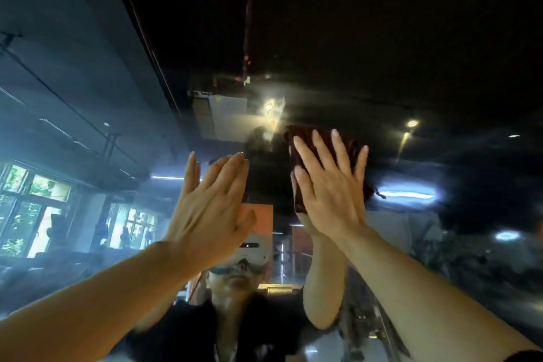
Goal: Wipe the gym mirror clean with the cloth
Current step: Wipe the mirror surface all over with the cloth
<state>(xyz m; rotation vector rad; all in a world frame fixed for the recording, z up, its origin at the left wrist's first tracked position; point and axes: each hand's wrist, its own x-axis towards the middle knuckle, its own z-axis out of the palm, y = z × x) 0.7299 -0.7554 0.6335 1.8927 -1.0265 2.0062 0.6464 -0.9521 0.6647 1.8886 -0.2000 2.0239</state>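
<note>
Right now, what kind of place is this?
Probably a gym or studio interior, seen in a big wall mirror. Cues: the right hand presses a dark red cloth flat on the glass, reflected ceiling spotlights, and large windows reflected at left.

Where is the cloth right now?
In the head view the dark red cloth is right of centre, pressed flat against the mirror under the right hand. The left hand is beside it, with nothing in it.
</note>
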